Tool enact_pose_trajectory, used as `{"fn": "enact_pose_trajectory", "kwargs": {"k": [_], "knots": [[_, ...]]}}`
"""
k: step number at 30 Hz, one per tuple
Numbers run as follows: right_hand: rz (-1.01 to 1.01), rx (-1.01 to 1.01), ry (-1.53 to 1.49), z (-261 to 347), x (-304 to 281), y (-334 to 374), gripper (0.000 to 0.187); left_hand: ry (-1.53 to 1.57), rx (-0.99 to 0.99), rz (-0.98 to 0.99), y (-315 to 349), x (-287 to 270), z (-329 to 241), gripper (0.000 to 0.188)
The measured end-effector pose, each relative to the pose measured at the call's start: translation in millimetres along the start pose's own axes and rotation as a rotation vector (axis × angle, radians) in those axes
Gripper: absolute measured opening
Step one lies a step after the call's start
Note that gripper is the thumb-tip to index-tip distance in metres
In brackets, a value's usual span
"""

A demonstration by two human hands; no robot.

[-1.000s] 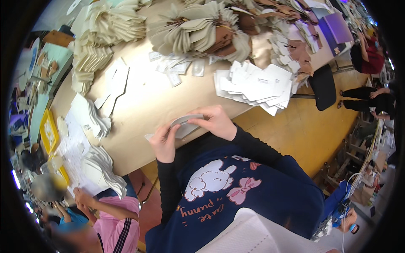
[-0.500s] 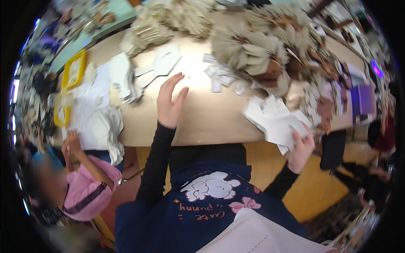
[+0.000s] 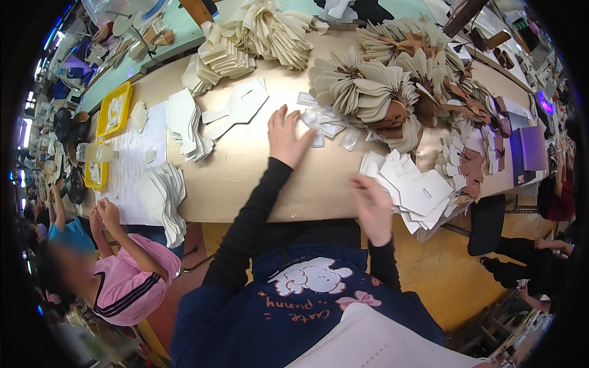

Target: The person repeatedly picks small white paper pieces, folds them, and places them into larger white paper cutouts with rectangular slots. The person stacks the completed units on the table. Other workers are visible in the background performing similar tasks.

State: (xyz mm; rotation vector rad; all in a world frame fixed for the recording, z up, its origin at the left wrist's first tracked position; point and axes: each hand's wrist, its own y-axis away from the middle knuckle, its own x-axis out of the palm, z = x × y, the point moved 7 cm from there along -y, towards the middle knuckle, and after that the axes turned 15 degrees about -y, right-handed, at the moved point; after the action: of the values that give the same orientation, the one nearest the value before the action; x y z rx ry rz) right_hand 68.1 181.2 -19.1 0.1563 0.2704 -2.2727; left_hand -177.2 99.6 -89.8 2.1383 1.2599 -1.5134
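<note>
"Worktop [image 3: 239, 184], near edge: what is there?"
"The right hand [image 3: 373, 208] is there, fingers half bent; if it holds something, I cannot tell. White cut pieces [image 3: 423, 191] lie just beside it, toward the right corner."
"And the left hand [image 3: 288, 138]?"
"It is apart from the right, fingers spread, near small packets [image 3: 350, 138]. Behind these, bundled pale pieces [image 3: 375, 92] lie toward the far edge."

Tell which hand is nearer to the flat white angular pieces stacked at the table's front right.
Right: the right hand is just left of the white stack; the left hand is farther left.
</note>
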Motion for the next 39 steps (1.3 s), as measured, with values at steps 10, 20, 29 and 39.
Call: {"fn": "enact_pose_trajectory", "kwargs": {"k": [10,20,29,39], "knots": [[0.118,0.007,-0.121,-46,64,-17,0.031,0.114,-0.067,-0.029,34,-19,-9,0.029],[-0.019,0.048,-0.115,-35,69,-45,0.047,0.776,-0.427,0.388,81,-2,5,0.018],[-0.079,0.107,-0.265,-56,72,-54,0.018,0.813,-0.378,0.276,76,-9,8,0.021],[-0.071,0.305,-0.615,-81,68,-48,0.01,0.683,-0.57,0.032,60,-38,53,0.022]]}}
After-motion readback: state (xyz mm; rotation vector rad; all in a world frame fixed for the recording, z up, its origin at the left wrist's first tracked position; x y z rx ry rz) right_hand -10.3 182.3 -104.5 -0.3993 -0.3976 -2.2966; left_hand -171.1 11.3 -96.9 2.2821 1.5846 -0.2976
